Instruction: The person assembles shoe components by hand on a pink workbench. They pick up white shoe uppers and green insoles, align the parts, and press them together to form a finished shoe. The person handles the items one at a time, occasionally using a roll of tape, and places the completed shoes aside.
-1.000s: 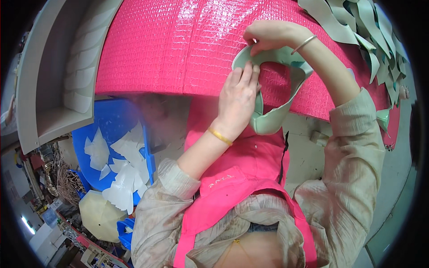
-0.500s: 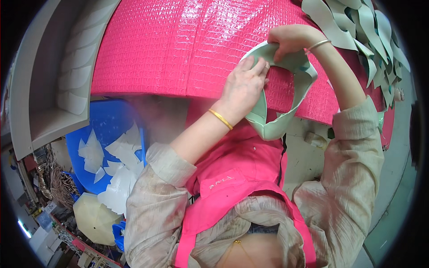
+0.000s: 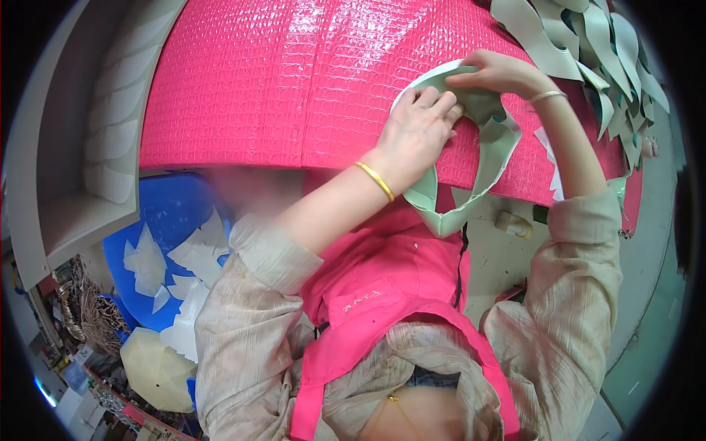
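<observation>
Bright even light; glare on pink sheet (image 3: 309,81); fisheye-bent edges.

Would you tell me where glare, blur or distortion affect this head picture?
Head view: glare streaks the glossy pink textured sheet; a blurred smudge sits below its edge, near the blue bin; fisheye bends the grey shelf; both hands and the pale green strip stay sharp.

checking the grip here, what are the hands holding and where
Both hands, left hand and right hand, pinch the top of a pale green looped strip.
</observation>
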Motion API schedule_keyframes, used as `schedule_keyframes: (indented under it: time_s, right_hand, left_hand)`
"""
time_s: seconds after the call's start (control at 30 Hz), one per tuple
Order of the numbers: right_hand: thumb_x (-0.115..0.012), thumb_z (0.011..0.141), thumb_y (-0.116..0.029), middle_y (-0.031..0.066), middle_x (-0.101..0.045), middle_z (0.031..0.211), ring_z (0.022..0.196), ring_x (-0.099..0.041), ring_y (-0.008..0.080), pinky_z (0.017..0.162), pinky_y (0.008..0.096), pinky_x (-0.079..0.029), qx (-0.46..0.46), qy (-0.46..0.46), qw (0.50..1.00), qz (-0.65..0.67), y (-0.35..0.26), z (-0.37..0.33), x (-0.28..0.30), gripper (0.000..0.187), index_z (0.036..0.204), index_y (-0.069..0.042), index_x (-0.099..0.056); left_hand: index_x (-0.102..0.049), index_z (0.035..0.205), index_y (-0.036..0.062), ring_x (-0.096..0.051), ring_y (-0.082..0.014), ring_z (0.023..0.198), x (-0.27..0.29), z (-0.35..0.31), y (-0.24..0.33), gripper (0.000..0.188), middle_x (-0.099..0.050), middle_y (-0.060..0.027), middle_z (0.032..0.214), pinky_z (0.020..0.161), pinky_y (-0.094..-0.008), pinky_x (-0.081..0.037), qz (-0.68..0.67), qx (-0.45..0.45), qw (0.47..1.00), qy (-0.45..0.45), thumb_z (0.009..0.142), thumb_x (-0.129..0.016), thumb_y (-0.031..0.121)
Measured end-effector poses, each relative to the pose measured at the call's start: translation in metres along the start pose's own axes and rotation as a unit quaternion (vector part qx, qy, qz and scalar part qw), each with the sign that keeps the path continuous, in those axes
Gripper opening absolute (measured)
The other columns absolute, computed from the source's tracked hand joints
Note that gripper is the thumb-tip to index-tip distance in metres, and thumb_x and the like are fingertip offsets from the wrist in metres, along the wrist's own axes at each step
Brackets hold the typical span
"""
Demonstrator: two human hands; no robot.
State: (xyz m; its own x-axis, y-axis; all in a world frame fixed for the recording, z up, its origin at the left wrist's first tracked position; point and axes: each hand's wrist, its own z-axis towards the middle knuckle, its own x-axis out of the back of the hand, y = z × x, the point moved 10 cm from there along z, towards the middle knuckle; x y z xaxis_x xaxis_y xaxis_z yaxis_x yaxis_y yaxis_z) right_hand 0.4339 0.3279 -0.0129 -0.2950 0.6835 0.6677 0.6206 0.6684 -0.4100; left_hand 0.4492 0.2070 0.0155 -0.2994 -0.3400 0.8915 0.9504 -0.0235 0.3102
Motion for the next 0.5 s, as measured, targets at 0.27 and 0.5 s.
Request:
schedule_keyframes:
  time_s: [0.27,0.5]
  right_hand:
    - [-0.065,0.072,-0.008,0.0064,-0.061,0.082,0.074,-0.054,0.0113,0.071,0.0275,-0.044,0.008,0.078,0.988,0.134,0.016,-0.040,-0.018,0.028,0.097,0.002,-0.057]
    - [-0.061,0.070,-0.003,0.0140,-0.059,0.074,0.068,-0.055,0.0180,0.067,0.0315,-0.044,0.104,0.037,0.994,-0.008,0.002,-0.031,-0.015,0.022,0.091,0.003,-0.056]
  left_hand:
    - [-0.059,0.069,0.0037,-0.057,-0.0303,0.063,-0.004,-0.045,0.084,0.025,-0.056,-0.0136,0.066,0.061,-0.0396,-0.045,-0.339,-0.165,0.840,-0.389,0.071,-0.063,0.028]
    - [-0.057,0.079,0.0011,-0.054,-0.0247,0.086,0.016,0.001,0.079,0.017,-0.056,-0.0108,0.089,0.072,-0.0351,-0.046,-0.248,-0.017,0.968,0.034,0.075,-0.060,0.018]
